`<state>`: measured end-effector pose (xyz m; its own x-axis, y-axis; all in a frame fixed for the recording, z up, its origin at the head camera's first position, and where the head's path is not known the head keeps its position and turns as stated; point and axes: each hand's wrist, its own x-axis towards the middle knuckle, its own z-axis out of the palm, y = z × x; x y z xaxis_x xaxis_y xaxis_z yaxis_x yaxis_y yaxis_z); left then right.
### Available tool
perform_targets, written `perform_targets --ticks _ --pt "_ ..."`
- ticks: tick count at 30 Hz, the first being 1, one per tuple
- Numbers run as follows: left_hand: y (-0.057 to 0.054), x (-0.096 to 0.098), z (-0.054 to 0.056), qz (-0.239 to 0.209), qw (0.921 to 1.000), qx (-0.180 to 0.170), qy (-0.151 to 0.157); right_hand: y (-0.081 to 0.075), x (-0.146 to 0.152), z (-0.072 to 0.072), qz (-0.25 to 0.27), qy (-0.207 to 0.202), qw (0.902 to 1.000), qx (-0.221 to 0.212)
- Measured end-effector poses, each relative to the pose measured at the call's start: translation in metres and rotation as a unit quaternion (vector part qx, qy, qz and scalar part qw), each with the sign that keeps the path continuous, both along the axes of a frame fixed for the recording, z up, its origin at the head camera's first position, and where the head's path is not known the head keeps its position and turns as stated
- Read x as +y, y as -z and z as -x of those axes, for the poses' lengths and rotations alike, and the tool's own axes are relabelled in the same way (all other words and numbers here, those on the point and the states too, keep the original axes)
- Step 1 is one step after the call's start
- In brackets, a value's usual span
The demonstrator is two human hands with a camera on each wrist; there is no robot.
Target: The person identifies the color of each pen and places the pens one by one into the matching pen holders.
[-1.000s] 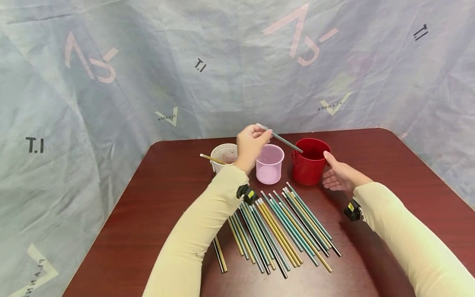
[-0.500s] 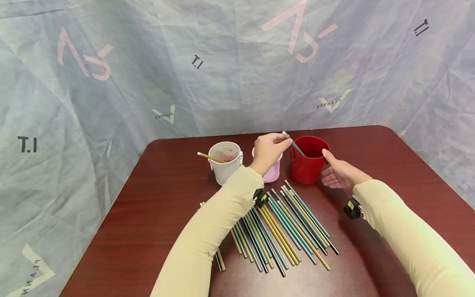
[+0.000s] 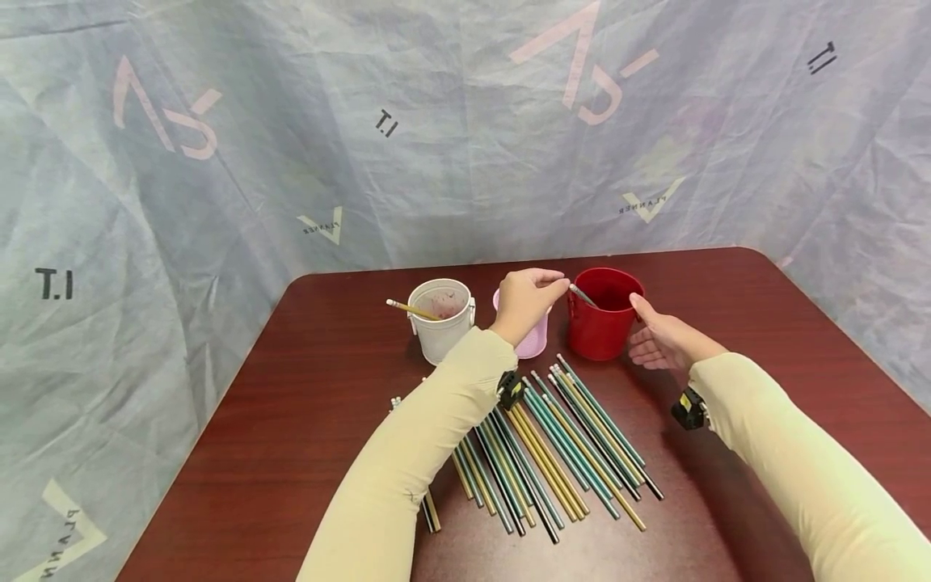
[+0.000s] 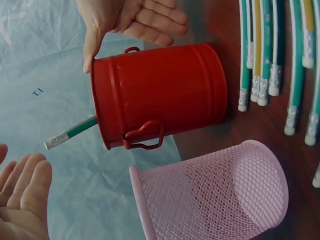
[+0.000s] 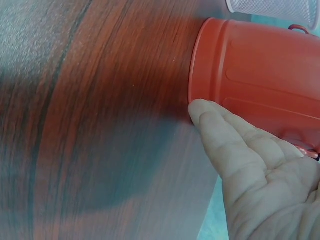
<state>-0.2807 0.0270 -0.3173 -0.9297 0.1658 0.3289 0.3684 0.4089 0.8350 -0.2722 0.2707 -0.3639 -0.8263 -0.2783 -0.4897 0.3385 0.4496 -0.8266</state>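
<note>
A red bucket [image 3: 598,330] stands at the back right of the table. A green pencil [image 4: 79,128] leans in its mouth, its white eraser end sticking out over the rim. My left hand [image 3: 525,302] hovers beside that end with its fingers straight, and the left wrist view shows a gap between fingertips and pencil. On the bucket's other side, my right hand [image 3: 671,336] rests its thumb on the rim. Its straight fingers lie along the lower wall, as the right wrist view shows. A pink mesh cup [image 4: 215,195] stands next to the bucket, partly hidden by my left hand in the head view.
A white bucket [image 3: 445,335] at the back left holds a yellow pencil [image 3: 412,309]. Several green, gold and black pencils [image 3: 553,461] lie in a spread row on the dark red table [image 3: 305,388], partly under my left forearm. A printed grey cloth [image 3: 422,186] hangs behind.
My left hand has moved right to the red bucket and let go of the green pencil, which has slid lower into it. My right hand has stayed at the bucket.
</note>
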Motion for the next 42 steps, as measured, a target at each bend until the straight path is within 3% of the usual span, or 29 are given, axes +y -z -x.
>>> perform_targets --ticks 4,7,12,18,21,23,24,25,28,30,31,37,42 --pt "0.001 -0.011 0.000 0.043 0.9990 0.001 -0.009 0.002 -0.002 0.002 0.004 -0.001 1.0000 0.000" --pt "-0.003 -0.023 0.003 0.107 0.9943 -0.004 -0.005 0.003 -0.001 0.004 0.009 -0.001 1.0000 0.002" --pt "-0.014 -0.047 0.007 0.246 0.9678 -0.037 0.041 0.006 0.003 0.006 0.014 -0.004 0.9999 -0.001" --pt "-0.015 -0.074 -0.003 0.299 0.9523 -0.043 0.044 0.006 0.008 0.006 0.010 -0.007 0.9999 0.000" --pt "-0.007 -0.091 -0.011 0.352 0.9319 -0.046 0.072 0.006 0.007 0.006 0.008 -0.007 0.9999 0.001" --pt "0.001 -0.104 -0.017 0.389 0.9133 -0.075 0.097 0.007 0.005 0.007 0.011 -0.006 0.9999 0.001" --pt "0.011 -0.113 -0.017 0.401 0.9053 -0.083 0.113 0.007 0.005 0.007 0.013 -0.006 0.9999 0.000" --pt "0.015 -0.120 -0.020 0.415 0.8955 -0.110 0.118 0.007 0.004 0.007 0.015 -0.006 0.9999 -0.001" --pt "0.027 -0.140 -0.025 0.431 0.8734 -0.199 0.108 0.007 0.004 0.008 0.016 -0.006 0.9998 -0.001" --pt "0.032 -0.152 -0.027 0.429 0.8686 -0.232 0.088 0.007 0.004 0.008 0.014 -0.007 0.9999 0.001" --pt "0.029 -0.155 -0.030 0.432 0.8614 -0.258 0.070 0.007 0.003 0.009 0.013 -0.006 0.9999 0.003" --pt "0.041 -0.188 -0.035 0.427 0.8490 -0.306 0.055 0.008 0.002 0.008 0.012 -0.005 0.9999 0.005" --pt "0.050 -0.204 -0.040 0.387 0.8592 -0.332 0.048 0.008 0.003 0.007 0.015 -0.007 0.9999 0.006"
